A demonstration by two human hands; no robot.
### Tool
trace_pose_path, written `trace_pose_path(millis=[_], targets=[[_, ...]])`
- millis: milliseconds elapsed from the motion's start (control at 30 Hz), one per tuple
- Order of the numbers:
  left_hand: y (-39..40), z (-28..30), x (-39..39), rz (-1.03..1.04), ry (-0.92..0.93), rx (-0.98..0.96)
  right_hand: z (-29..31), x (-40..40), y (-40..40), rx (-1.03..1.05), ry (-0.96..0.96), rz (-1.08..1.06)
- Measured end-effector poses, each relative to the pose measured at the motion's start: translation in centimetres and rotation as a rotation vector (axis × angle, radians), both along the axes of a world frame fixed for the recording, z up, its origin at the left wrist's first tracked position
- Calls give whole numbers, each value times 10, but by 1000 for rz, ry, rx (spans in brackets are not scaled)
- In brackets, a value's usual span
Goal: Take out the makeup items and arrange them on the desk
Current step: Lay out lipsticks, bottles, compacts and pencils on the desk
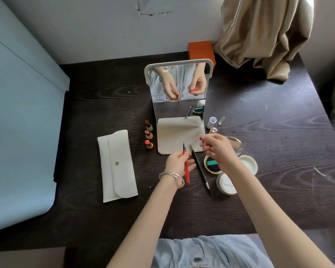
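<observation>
- Head view: the left hand (pixel 179 163) grips a red eyeliner pen (pixel 186 167), uncapped tip pointing up, above a dark wooden desk (pixel 259 120).
- The right hand (pixel 216 147) pinches the small red cap (pixel 201 138) in curled fingertips, just right of the pen.
- A dark eyebrow pencil (pixel 200 169) lies on the desk between the hands.
- Three open lipsticks (pixel 149 134) stand left of a tabletop mirror (pixel 179 105); a white pouch (pixel 117 167) lies farther left.

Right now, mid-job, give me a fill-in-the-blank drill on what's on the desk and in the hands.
1. The left hand holds a ____ liner pen.
2. ____ uncapped lipsticks stand left of the mirror.
3. The white pouch lies with its flap ____.
4. The dark pencil lies ____ the hands.

Missing: red; three; closed; between
</observation>
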State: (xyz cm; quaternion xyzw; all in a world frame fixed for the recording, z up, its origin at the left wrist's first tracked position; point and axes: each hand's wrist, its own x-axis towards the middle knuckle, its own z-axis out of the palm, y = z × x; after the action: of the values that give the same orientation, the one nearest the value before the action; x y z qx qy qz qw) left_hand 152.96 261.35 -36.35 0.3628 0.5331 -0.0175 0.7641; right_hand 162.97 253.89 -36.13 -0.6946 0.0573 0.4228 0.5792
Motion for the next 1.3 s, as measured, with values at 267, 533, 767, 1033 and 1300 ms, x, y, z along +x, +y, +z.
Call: trace_pose_path(millis=[267,533,767,1033,1300], targets=[[-4,-56,13,-50,301,333,4,-2,-42,23,39,-13],[-8,-65,17,-58,418,371,-6,-5,-51,15,97,63],[-13,-67,20,-54,380,386,-19,-11,-43,-16,120,145],[-13,-74,21,-131,414,479,-32,-24,-43,-39,159,167],[-14,-74,22,-150,387,489,-35,-28,-43,-47,174,153]])
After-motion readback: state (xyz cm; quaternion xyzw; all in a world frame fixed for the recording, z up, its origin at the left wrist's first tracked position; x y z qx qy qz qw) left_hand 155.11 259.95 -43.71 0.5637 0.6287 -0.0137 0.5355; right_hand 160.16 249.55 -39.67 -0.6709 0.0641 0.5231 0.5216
